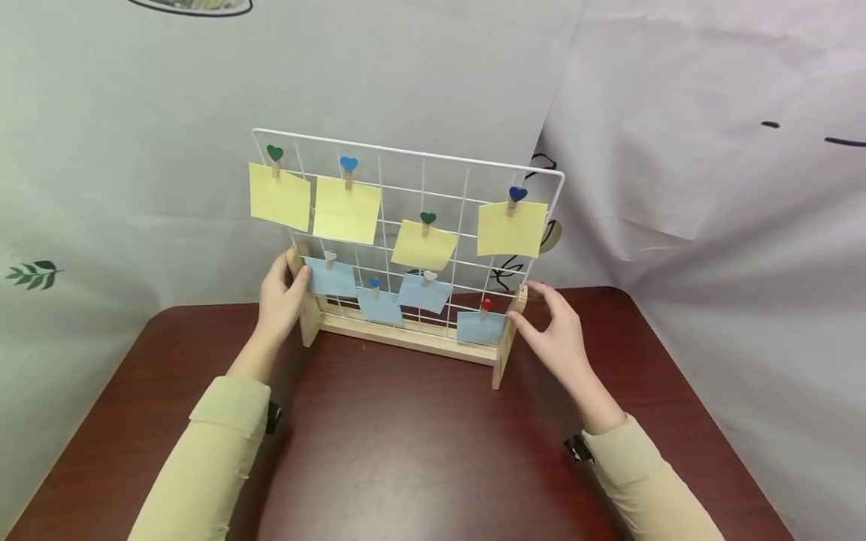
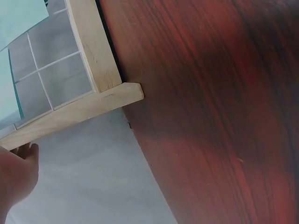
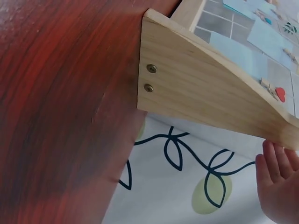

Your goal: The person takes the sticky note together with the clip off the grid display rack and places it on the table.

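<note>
Squarely before you, a wire grid board (image 1: 406, 225) on a wooden stand (image 1: 406, 338) sits at 12 o'clock on the dark red table (image 1: 406, 451), both arms in pale yellow sleeves (image 1: 216, 443) reaching toward it. Your left hand (image 1: 280, 297) grips the stand's left upright at about 10 o'clock, thumb across its front. Your right hand (image 1: 558, 330) lies at 2 o'clock, fingers nearly straight, tips touching the right upright (image 1: 509, 338). The hands are well apart, one at each end. Yellow notes (image 1: 346, 210) hang above blue notes (image 1: 422, 293), each under a heart clip (image 1: 348, 164). Only the right wrist view shows two screws (image 3: 150, 78) in the stand's foot; the left wrist view shows the opposite foot (image 2: 74, 114) resting at the table's edge.
</note>
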`<state>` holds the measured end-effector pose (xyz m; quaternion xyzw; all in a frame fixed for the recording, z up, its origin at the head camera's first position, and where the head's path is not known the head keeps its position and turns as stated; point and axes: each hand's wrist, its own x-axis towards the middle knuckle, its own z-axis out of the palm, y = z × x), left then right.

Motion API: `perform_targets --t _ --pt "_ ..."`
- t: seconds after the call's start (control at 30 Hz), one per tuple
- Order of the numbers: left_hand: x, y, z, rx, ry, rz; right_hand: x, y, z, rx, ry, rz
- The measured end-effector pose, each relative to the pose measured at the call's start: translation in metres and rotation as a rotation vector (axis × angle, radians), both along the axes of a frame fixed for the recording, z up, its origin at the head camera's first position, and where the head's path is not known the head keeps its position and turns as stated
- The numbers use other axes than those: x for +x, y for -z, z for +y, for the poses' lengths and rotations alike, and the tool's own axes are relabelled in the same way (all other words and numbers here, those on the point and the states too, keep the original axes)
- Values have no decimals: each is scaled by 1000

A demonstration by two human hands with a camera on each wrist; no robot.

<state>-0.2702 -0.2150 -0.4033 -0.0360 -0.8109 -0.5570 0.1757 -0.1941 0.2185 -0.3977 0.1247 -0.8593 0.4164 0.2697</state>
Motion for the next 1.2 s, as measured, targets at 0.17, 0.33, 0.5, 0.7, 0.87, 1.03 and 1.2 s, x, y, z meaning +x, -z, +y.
perform_targets --t 0.17,0.33,0.5,0.7,0.87,1.03,1.2 --pt "-8 0 -11 23 64 1 -1 1 -6 -86 -14 -4" --pt "-16 5 -23 -21 133 16 0 4 -7 -171 -31 -62" --pt "-21 7 -36 -74 179 11 0 5 -7 -215 -29 -113" --pt "-27 8 -47 -72 251 -8 -1 5 -5 -256 -33 -148" --pt "-33 9 -51 26 295 -14 -3 4 -4 -271 -41 -180" --pt "-36 7 -58 36 319 -22 -6 1 0 -275 -52 -213" --pt "-35 6 -63 -6 312 -26 -8 0 4 -276 -59 -239"
